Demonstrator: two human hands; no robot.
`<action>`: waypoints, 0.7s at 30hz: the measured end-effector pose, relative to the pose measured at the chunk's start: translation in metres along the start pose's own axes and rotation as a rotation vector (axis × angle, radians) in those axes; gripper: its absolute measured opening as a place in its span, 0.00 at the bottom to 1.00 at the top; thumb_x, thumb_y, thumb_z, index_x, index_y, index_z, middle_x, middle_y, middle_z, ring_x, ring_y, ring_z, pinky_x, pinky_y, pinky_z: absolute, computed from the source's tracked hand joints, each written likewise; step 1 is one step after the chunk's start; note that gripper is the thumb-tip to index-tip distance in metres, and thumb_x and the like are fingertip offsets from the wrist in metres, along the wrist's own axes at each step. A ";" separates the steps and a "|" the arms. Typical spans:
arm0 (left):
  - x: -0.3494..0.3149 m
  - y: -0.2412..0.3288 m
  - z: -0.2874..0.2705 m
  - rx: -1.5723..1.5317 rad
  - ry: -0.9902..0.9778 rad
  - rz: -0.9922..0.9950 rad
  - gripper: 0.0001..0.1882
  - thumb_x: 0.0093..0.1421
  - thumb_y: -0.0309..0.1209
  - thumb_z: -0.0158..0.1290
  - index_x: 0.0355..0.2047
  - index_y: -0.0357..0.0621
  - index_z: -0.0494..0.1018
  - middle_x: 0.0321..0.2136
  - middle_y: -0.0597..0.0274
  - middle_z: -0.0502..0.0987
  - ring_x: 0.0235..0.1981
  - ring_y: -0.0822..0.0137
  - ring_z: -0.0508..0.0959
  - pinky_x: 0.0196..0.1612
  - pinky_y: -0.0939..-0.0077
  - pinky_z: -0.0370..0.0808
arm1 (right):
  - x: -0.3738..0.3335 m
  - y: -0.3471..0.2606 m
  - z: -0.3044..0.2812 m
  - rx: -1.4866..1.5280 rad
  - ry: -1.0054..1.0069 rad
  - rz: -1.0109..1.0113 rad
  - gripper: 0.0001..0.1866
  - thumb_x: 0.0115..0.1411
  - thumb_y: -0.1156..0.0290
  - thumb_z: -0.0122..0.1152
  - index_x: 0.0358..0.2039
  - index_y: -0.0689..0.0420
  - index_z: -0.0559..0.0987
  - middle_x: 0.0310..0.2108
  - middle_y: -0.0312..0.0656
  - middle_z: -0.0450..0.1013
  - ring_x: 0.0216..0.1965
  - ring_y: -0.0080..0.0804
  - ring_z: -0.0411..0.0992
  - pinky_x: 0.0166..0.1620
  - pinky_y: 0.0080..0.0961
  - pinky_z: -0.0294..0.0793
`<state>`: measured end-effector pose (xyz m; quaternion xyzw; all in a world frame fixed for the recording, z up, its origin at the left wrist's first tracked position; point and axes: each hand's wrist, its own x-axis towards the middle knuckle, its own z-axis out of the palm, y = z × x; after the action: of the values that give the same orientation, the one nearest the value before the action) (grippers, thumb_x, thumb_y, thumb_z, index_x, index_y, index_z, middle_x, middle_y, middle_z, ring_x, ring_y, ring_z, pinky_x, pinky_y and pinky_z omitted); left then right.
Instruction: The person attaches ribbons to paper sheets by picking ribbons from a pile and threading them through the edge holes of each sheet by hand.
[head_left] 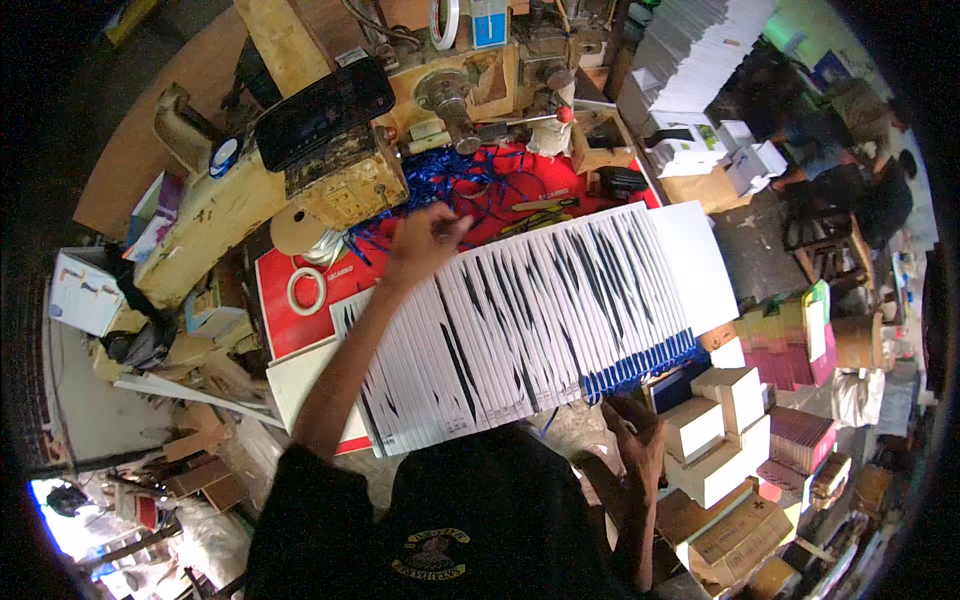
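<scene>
A long row of white page blocks (500, 330), set on edge with dark gaps, runs across in front of me. Over its far left edge my left hand (425, 242) is raised, fingers curled together, beside a tangle of blue ribbons (450, 180). What those fingers hold, if anything, is too small to make out. Blue ribbon ends (640, 368) hang in a line along the near right edge of the row. My right hand (637, 432) is just below them, fingers bent but apart; nothing shows between them.
Under the row lies a red board (285, 325), with a white tape roll (306, 290) on it. A metal machine (345, 185) with a dark phone-like slab (325, 112) on top stands beyond. White boxes (715, 430) and bundled booklets (795, 345) crowd the right side.
</scene>
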<state>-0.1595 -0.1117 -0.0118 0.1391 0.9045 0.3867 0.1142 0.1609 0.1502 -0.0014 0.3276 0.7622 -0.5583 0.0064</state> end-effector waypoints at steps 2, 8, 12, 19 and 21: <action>0.036 -0.067 -0.021 -0.004 -0.026 -0.014 0.10 0.56 0.29 0.66 0.34 0.39 0.78 0.34 0.51 0.82 0.39 0.62 0.83 0.43 0.67 0.78 | -0.008 -0.024 -0.001 0.029 0.015 0.150 0.18 0.56 0.66 0.74 0.42 0.65 0.84 0.37 0.43 0.82 0.35 0.29 0.78 0.39 0.32 0.80; 0.098 -0.219 0.006 0.196 -0.024 0.611 0.15 0.52 0.25 0.64 0.39 0.35 0.76 0.36 0.47 0.81 0.42 0.50 0.82 0.45 0.61 0.77 | -0.058 -0.053 0.017 -0.260 0.118 -0.256 0.16 0.56 0.70 0.72 0.41 0.67 0.83 0.35 0.46 0.81 0.35 0.29 0.79 0.40 0.30 0.80; 0.060 -0.140 0.002 0.094 -0.199 0.433 0.14 0.55 0.31 0.66 0.39 0.35 0.80 0.33 0.48 0.83 0.38 0.51 0.83 0.43 0.61 0.77 | -0.078 -0.081 0.046 -0.036 0.183 -0.038 0.13 0.56 0.72 0.70 0.39 0.67 0.84 0.34 0.45 0.81 0.34 0.28 0.79 0.42 0.27 0.79; -0.040 -0.015 -0.052 -0.050 0.101 0.590 0.10 0.61 0.31 0.63 0.40 0.39 0.84 0.29 0.53 0.84 0.26 0.63 0.83 0.35 0.67 0.77 | -0.069 -0.086 0.079 0.019 -0.028 -0.027 0.17 0.62 0.66 0.68 0.44 0.67 0.83 0.40 0.51 0.81 0.39 0.34 0.80 0.44 0.31 0.79; -0.067 0.012 -0.053 -0.198 0.037 0.532 0.10 0.62 0.31 0.62 0.40 0.39 0.84 0.28 0.52 0.84 0.24 0.65 0.82 0.30 0.70 0.76 | -0.060 -0.106 0.090 0.005 -0.096 -0.037 0.18 0.62 0.64 0.69 0.45 0.67 0.83 0.41 0.51 0.81 0.39 0.35 0.80 0.44 0.32 0.79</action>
<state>-0.1114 -0.1619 0.0394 0.3528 0.7959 0.4919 0.0049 0.1223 0.0265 0.0770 0.2862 0.7657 -0.5751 0.0317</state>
